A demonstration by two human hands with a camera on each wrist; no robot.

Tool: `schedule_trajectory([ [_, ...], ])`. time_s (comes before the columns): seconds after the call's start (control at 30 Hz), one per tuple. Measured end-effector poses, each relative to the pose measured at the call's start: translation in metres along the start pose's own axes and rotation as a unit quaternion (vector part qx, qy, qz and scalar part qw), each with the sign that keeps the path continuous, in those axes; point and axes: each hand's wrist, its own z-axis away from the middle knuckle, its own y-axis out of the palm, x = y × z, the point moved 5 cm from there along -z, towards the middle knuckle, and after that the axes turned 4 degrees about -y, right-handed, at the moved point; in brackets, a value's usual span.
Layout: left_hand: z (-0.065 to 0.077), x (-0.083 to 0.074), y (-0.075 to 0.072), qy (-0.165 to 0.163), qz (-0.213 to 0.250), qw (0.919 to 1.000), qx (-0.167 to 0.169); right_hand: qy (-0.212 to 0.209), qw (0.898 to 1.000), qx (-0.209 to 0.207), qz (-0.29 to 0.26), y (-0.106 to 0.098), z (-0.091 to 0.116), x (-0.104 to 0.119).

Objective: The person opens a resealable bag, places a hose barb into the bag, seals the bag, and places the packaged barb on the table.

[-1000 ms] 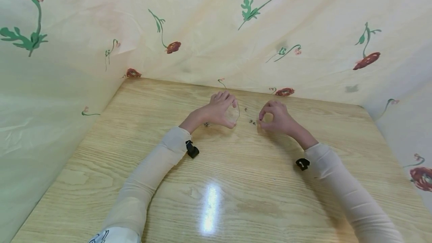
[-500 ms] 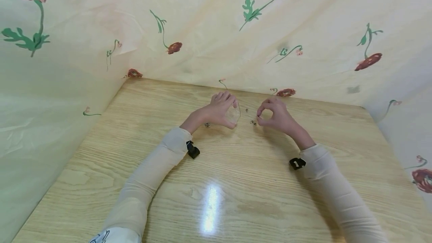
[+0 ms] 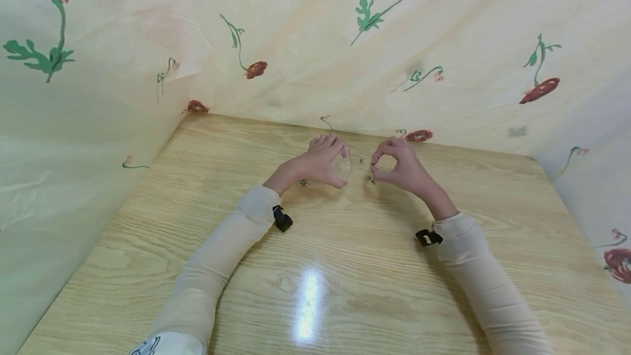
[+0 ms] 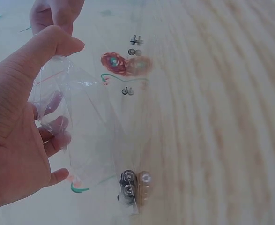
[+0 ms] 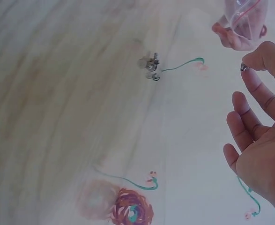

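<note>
My left hand (image 3: 322,160) holds a clear plastic zip bag (image 4: 88,124) at its mouth, thumb and fingers apart so the mouth gapes. Several shiny metal fasteners, nut-like (image 4: 128,187), are gathered in the bag's lower end. To the right, my right hand (image 3: 403,169) pinches a small metal fastener (image 5: 243,67) between thumb and index finger; its exact kind is too small to tell. The other fingers of that hand are loosely bent. Between the hands, a few similar loose fasteners (image 3: 368,178) lie on the table, one (image 3: 361,161) farther back.
The wood-grain table (image 3: 355,289) meets a flower-printed sheet (image 3: 296,26) at the back, and the sheet also hangs at both sides. A black wrist strap (image 3: 282,219) is on the left sleeve, another strap (image 3: 429,238) on the right one.
My right hand has moved slightly left and away from me, toward the bag, with the small fastener pinched. The left hand and the bag have stayed nearly still.
</note>
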Motion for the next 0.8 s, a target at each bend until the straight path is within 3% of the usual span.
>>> schedule_trajectory([
  [0.8,-0.001,0.001,0.002,-0.001,-0.004,0.9999,0.011,-0.027,0.998,-0.032,-0.044,-0.005,-0.023,0.029],
])
